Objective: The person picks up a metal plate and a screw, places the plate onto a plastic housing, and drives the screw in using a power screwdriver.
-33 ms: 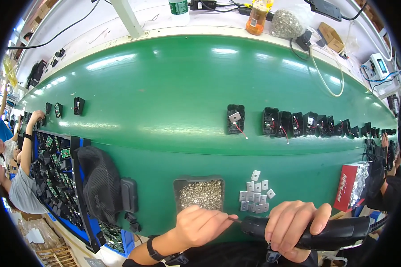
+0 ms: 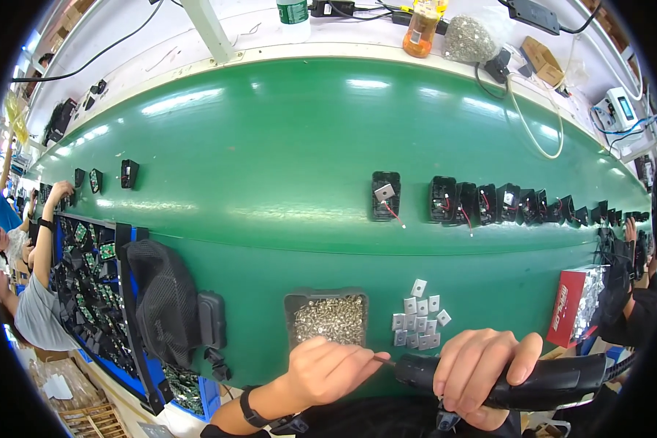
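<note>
The right hand (image 2: 482, 369) wraps its grip closed around the black handle of a powered screwdriver (image 2: 511, 379), which lies nearly level along the lower edge of the view with its thin bit pointing toward the person's left. The left hand (image 2: 328, 369) is pinched shut at the very tip of that bit, fingertips touching it; whether a screw sits between them cannot be told. A dark band circles the left wrist.

Just above the left hand, a shallow dark tray of small silver screws (image 2: 328, 319) rests at the near edge of the long green conveyor counter (image 2: 285, 160). Right beside the tray, a loose cluster of small square grey metal plates (image 2: 418, 321) lies flat, close to the right hand's knuckles.

Farther out on the belt, one open black plastic housing with a grey plate and red wire (image 2: 385, 196) sits alone, and a row of similar black housings (image 2: 518, 204) trails off to the right, touching or nearly so. A wide stretch of bare green lies between the near edge and these parts, and more beyond them up to the pale far rim.

A red box (image 2: 571, 306) stands at the near right edge. To the left, a black mesh pouch (image 2: 164, 299) overlaps the belt's edge.
</note>
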The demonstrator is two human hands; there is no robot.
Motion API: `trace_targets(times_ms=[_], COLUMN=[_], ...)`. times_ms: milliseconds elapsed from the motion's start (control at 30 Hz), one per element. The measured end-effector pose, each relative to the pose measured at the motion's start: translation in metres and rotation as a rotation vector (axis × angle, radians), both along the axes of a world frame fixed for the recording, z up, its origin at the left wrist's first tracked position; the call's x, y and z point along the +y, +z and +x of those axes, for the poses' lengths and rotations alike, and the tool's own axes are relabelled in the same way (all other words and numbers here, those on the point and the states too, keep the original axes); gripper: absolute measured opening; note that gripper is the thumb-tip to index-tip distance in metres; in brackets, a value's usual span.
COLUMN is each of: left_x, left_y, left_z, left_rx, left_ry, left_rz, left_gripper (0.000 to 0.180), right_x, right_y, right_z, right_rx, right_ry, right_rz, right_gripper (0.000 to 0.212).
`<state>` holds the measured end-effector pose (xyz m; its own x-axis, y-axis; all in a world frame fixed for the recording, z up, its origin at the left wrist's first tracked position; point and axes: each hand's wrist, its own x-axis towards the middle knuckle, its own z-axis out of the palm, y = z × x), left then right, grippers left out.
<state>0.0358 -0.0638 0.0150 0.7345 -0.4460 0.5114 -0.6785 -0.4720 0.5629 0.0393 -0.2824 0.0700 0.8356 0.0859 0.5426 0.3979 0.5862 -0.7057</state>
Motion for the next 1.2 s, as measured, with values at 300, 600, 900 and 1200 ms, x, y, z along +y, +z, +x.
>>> trace_targets(times_ms=[300,600,900,1200], left_x=[-0.016,-0.029,-0.041,-0.052], left_y=[0.000,-0.010,-0.028,-0.030], left_z=[0.006,-0.002,-0.009,-0.015], left_rx=[-0.107,0.147,0.142,0.162], left_ry=[-0.074,-0.023,-0.098,-0.091], left_rz=[0.019,0.051,-0.101,-0.105], left_gripper=[0.029,0.041,0.025,0.024], right_x=[0.001,-0.014,-0.029,-0.038], right_y=[0.006,0.001,-0.006,-0.008], right_z=[0.000,-0.007,-0.018,-0.026], right_rx=[-0.004,-0.011,0.001,0.005], right_ry=[-0.086,-0.099,-0.094,-0.134], right_rz=[0.040,0.032,0.025,0.041], right_gripper=[0.044,0.046,0.050,0.049])
